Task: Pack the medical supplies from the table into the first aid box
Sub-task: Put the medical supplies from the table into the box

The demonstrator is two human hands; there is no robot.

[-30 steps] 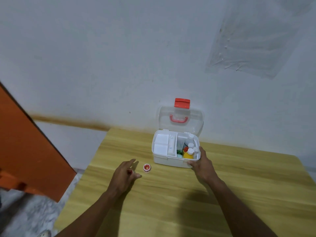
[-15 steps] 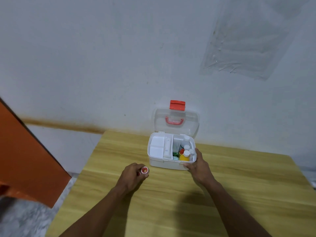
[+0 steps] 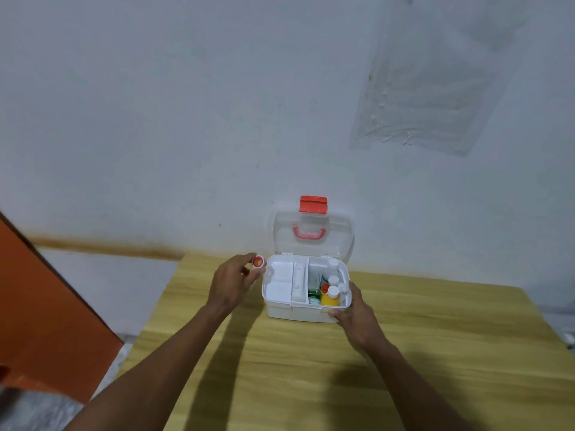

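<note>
- Now a small round red-and-white container (image 3: 258, 262) is pinched in the fingers of the left hand (image 3: 231, 283), raised just beside the left rim of the first aid box (image 3: 292, 310).
- This white plastic box stands on the wooden surface (image 3: 435, 353), its clear lid (image 3: 340, 234) upright near the wall.
- Its front right corner is gripped by the right hand (image 3: 357, 318).
- White-capped bottles (image 3: 333, 279) and a yellow bottle (image 3: 329, 299) are seen inside, beside a white tray (image 3: 280, 283).
</note>
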